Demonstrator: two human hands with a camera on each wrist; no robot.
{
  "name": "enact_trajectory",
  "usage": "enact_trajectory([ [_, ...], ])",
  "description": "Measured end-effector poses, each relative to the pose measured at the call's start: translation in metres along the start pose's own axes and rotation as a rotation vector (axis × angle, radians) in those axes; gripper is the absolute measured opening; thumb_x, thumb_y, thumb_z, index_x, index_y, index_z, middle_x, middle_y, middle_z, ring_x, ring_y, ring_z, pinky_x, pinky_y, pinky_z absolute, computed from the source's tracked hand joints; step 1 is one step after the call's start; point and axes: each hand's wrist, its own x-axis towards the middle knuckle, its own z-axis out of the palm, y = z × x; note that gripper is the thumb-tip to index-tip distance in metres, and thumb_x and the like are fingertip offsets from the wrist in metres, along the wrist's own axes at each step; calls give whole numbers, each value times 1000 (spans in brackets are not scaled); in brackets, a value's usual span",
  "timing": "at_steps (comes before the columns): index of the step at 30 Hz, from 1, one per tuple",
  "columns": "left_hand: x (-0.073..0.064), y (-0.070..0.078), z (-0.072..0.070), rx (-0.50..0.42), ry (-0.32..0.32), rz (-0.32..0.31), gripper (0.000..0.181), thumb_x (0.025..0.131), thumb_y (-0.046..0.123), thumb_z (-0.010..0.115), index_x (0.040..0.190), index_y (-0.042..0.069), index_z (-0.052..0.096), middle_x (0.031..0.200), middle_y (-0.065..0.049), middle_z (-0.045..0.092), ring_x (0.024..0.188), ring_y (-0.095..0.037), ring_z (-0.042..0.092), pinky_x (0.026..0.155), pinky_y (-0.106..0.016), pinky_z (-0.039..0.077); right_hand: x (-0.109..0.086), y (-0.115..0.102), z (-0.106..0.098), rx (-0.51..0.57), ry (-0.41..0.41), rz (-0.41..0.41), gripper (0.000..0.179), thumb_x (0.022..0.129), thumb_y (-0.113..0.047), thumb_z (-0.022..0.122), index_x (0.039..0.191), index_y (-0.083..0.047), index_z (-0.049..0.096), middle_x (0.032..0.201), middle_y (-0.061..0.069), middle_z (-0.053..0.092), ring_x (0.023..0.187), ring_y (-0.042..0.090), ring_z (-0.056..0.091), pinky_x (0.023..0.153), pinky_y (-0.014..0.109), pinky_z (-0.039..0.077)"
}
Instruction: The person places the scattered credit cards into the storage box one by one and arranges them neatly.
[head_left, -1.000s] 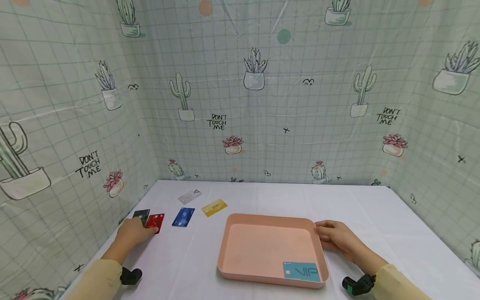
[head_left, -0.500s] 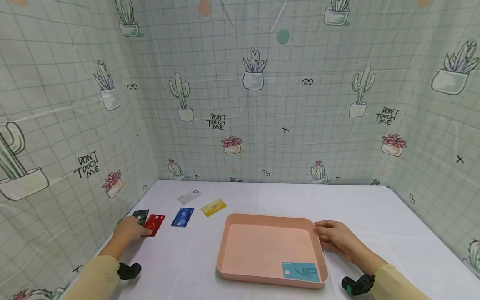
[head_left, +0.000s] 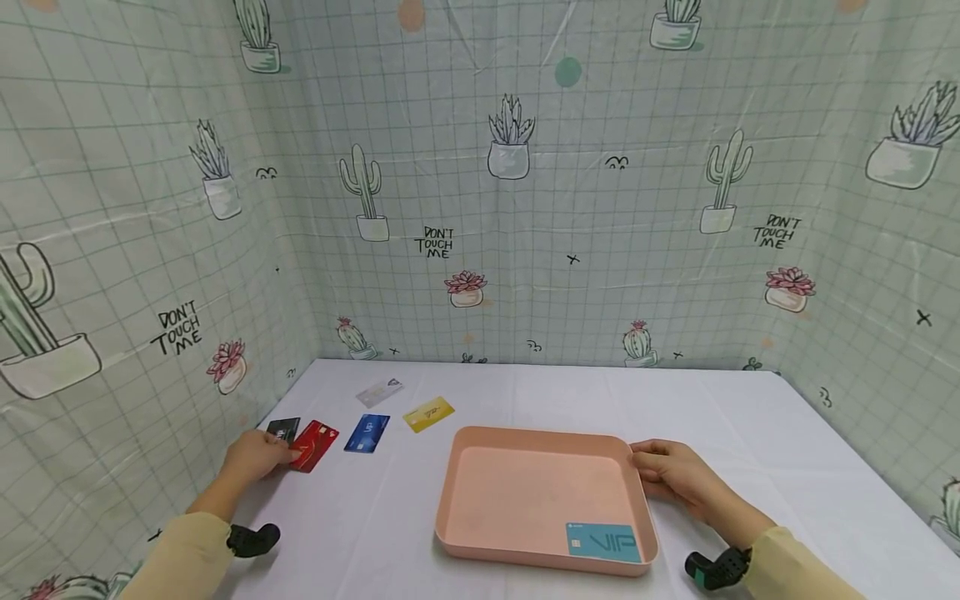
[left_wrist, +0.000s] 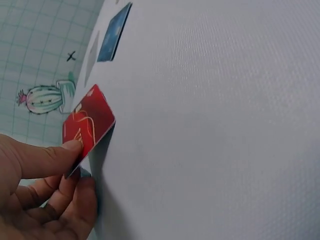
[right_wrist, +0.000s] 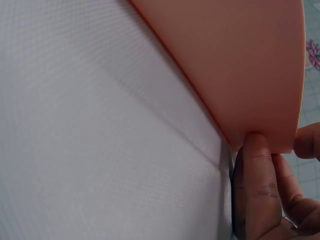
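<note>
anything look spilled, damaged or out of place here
Nothing really stands out; no spill or damage shows. The blue card and yellow card lie at differing angles, and the red card is tilted, pinched by the left hand.

Pale green, gridded sheeting [head_left: 442, 125] encloses a white-covered table [head_left: 712, 417] on three sides. Potted cacti [head_left: 366, 193], pink succulents [head_left: 465, 290] and the lettering "DON'T TOUCH ME" [head_left: 434, 242] decorate the sheeting; creases [head_left: 558, 33] mark its rear panel [head_left: 570, 200]. Illumination is diffuse.
</note>
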Motion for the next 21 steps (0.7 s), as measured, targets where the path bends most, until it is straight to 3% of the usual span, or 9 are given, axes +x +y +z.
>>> enact_trajectory([
  [3,1,3,2,-99,7,-9,28,92,10,73,103,-14,62,99,-29,64,80,-25,61,63,-28,53,0,0,0,0,0,-4,58,102,-13,60,145,19,38,122,20,69,93,12,71,79,29,62],
  [9,4,7,4,-263,4,-44,27,93,1,70,111,-15,57,108,-33,59,74,-20,63,63,-26,59,1,1,0,-6,8,-5,58,102,-14,60,145,18,38,122,21,68,93,12,71,79,29,62],
  [16,3,17,5,-278,20,-7,28,95,3,69,114,-14,57,119,-36,55,91,-31,61,68,-30,61,2,2,1,-16,17,6,56,103,-15,60,145,18,40,127,24,67,96,12,72,81,30,62],
  [21,-1,24,9,-294,39,24,28,94,1,70,114,-14,57,118,-35,57,94,-34,61,70,-32,62,2,2,1,-18,19,7,57,103,-16,60,145,17,39,130,26,64,97,13,71,80,30,62],
])
